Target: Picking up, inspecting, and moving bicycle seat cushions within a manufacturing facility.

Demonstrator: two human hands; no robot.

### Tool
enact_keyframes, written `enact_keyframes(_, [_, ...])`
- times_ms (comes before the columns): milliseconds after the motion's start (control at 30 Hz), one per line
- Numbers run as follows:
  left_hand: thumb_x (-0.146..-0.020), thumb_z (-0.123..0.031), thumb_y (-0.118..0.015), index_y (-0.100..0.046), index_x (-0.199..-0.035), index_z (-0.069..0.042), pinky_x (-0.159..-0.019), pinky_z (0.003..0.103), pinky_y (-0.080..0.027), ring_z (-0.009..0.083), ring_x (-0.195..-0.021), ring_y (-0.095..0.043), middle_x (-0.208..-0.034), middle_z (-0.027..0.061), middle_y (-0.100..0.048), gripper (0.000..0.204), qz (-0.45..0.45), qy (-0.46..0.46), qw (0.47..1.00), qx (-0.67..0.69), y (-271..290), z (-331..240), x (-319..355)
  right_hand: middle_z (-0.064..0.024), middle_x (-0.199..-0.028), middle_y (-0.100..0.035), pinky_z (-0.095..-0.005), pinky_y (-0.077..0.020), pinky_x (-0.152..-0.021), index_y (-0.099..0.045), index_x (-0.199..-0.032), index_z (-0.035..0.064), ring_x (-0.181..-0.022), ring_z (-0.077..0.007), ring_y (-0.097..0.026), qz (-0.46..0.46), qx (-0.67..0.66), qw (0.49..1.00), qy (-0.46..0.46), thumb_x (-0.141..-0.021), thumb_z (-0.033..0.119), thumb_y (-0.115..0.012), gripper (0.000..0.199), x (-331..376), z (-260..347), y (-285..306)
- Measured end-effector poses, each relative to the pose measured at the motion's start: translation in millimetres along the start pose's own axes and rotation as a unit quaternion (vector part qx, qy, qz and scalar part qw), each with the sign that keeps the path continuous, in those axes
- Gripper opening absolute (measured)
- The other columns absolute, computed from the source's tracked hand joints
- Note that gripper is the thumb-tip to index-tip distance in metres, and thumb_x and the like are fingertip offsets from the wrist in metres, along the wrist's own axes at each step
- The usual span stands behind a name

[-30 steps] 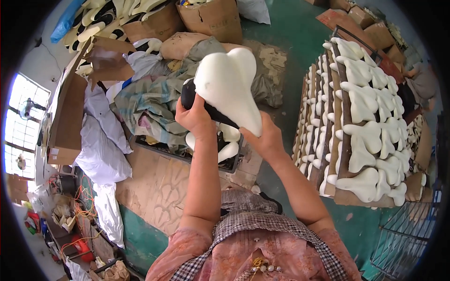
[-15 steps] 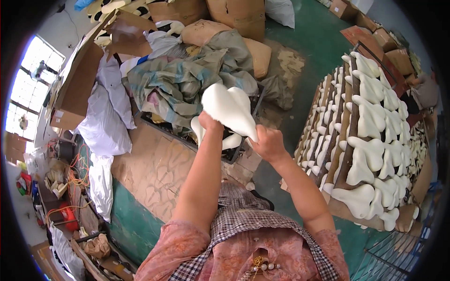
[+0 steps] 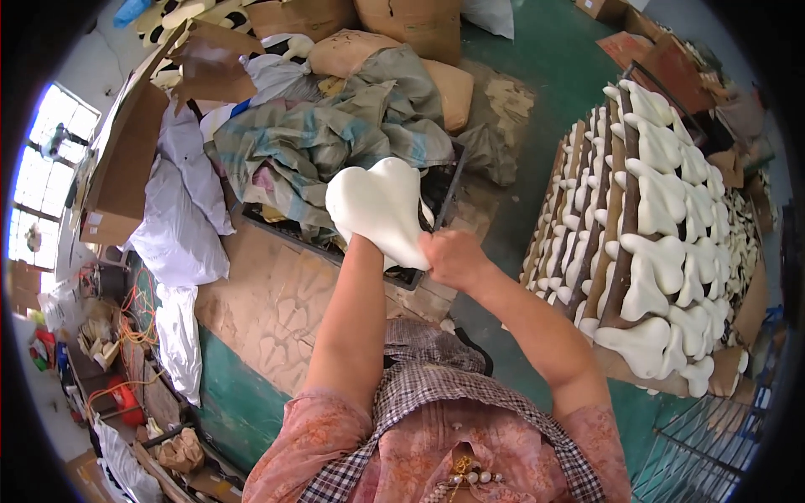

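Note:
A cream-white bicycle saddle foam [image 3: 373, 199] is held in front of me, its broad lobed end up and to the left, its narrow nose toward my right hand. My right hand [image 3: 455, 258] is closed around that nose. My left hand [image 3: 366, 244] reaches under the broad end; only the wrist shows, and the foam hides its fingers. Behind the foam is a dark crate [image 3: 457, 172], partly covered by a crumpled grey-green woven sheet [image 3: 335, 126]. Part of another pale piece shows in the crate just beneath the held foam.
To the right stands a rack [image 3: 620, 201] stacked with many similar foams. Flattened cardboard [image 3: 251, 277] lies on the green floor [image 3: 235, 377]. White sacks [image 3: 180, 226] and a large carton [image 3: 126, 176] are at left, with orange cable [image 3: 138, 314] nearby. A wire frame [image 3: 700, 453] stands at lower right.
The saddle foam has moved left and turned, its nose now pointing more toward me. My right hand has shifted left with it. The left hand has slipped out of sight beneath the foam.

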State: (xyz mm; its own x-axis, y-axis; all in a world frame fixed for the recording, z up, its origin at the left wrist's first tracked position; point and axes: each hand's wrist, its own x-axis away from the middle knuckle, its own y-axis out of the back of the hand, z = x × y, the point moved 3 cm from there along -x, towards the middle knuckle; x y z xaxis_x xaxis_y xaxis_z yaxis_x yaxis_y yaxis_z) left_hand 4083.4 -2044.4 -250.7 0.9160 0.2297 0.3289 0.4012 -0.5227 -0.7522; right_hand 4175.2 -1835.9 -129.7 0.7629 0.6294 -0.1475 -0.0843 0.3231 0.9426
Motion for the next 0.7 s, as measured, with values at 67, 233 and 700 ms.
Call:
enact_keyframes(67, [-0.080, -0.028, -0.059, -0.058, -0.109, -0.007, -0.081, 0.041, -0.047, 0.0277, -0.091, -0.059, -0.101, 0.0114, -0.060, 0.036, -0.002, 0.017, 0.999, -0.026, 1.6, -8.4, 0.5, -0.0131, -0.066, -0.061, -0.0434, -0.0497, -0.056, -0.050, -0.078, 0.0049, -0.062, -0.0321, -0.062, 0.060, 0.013, 0.996, 0.060, -0.065, 0.012, -0.061, 0.018, -9.9, 17.8, 7.5])
enact_keyframes(233, [-0.076, -0.028, -0.069, -0.064, -0.099, -0.006, -0.075, 0.040, -0.049, 0.0260, -0.081, -0.063, -0.088, 0.0099, -0.065, 0.032, -0.008, 0.060, 0.994, -0.092, 27.1, -24.8, 31.1, -0.0120, -0.067, -0.062, -0.0443, -0.0499, -0.058, -0.053, -0.079, 0.0047, -0.061, -0.0317, -0.062, 0.168, -0.038, 0.976, 0.131, -0.065, 0.010, -0.060, 0.016, 12.4, 68.5, 38.4])
enact_keyframes(700, [-0.068, -0.005, -0.077, -0.065, -0.084, 0.003, -0.061, 0.025, -0.049, 0.0124, -0.065, -0.059, -0.078, 0.0051, -0.065, 0.022, -0.167, -0.313, 0.914, -0.195, -69.2, -87.2, 0.7, -0.0024, -0.087, -0.061, -0.0255, -0.0450, -0.066, -0.060, -0.102, 0.0032, -0.075, -0.0104, -0.055, -0.110, -0.612, 0.676, -0.396, -0.072, 0.039, -0.078, 0.050, -3.9, -67.9, -48.5])
